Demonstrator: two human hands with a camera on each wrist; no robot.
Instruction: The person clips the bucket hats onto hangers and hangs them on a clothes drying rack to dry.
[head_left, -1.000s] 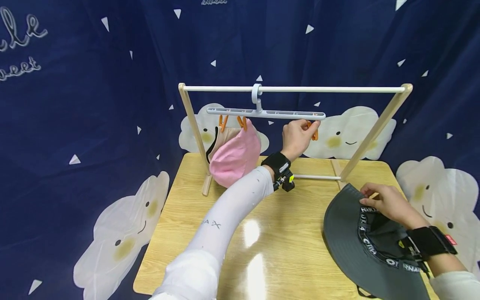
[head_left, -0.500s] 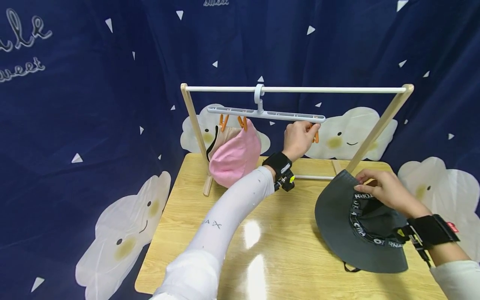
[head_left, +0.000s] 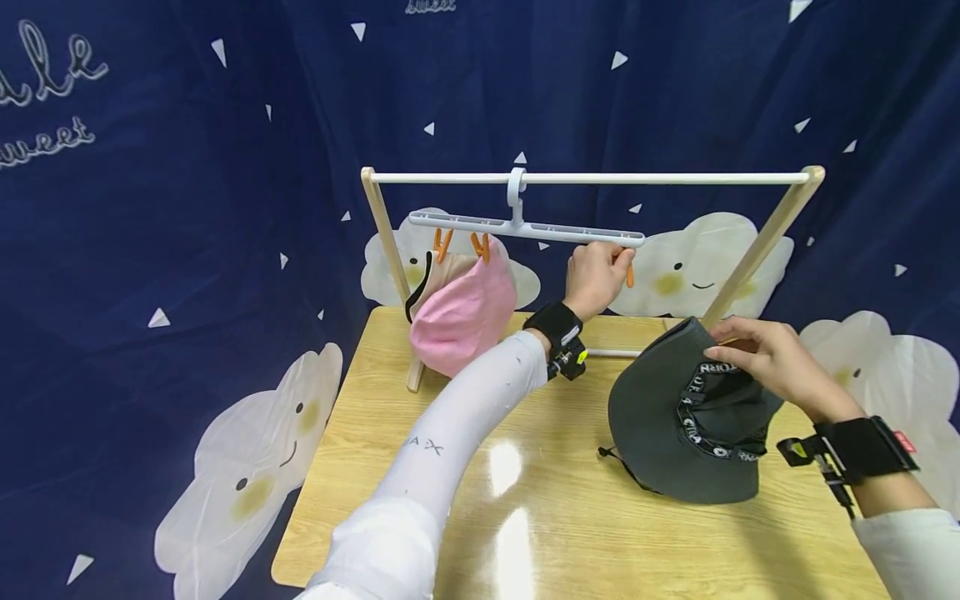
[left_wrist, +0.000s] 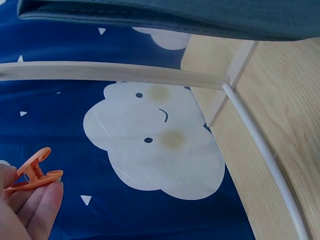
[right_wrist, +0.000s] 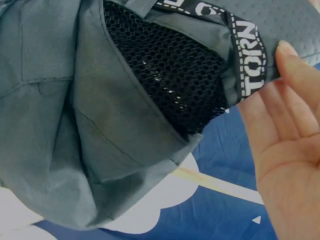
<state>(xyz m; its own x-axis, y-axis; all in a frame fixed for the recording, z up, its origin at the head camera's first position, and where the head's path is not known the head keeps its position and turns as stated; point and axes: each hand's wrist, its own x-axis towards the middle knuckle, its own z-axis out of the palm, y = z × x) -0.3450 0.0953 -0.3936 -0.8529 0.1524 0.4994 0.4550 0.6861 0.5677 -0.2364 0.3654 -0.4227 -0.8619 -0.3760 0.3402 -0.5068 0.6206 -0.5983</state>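
My left hand (head_left: 597, 279) pinches an orange clothespin (left_wrist: 37, 172) below the right end of the pale grey hanger (head_left: 555, 232); its jaws stand apart in the left wrist view. A dark grey bucket hat (head_left: 660, 417) hangs from my right hand (head_left: 780, 362), which pinches its brim between thumb and fingers. In the right wrist view the hat (right_wrist: 125, 125) shows a black mesh panel and a lettered band at the grip. Farther left on the hanger, orange clothespins (head_left: 483, 247) hold a pink hat (head_left: 465, 317) and a beige one (head_left: 442, 275) behind it.
The hanger hooks over the white bar (head_left: 667, 178) of a wooden-legged rack (head_left: 765, 242) on a wood-grain table (head_left: 570, 500). A dark blue curtain (head_left: 225, 167) with white clouds stands behind. A black cord (head_left: 618, 456) dangles from the dark hat.
My right hand has lifted the dark hat up and to the left, closer to the rack. My left hand stays at the clothespin, while the hanger has shifted slightly left.
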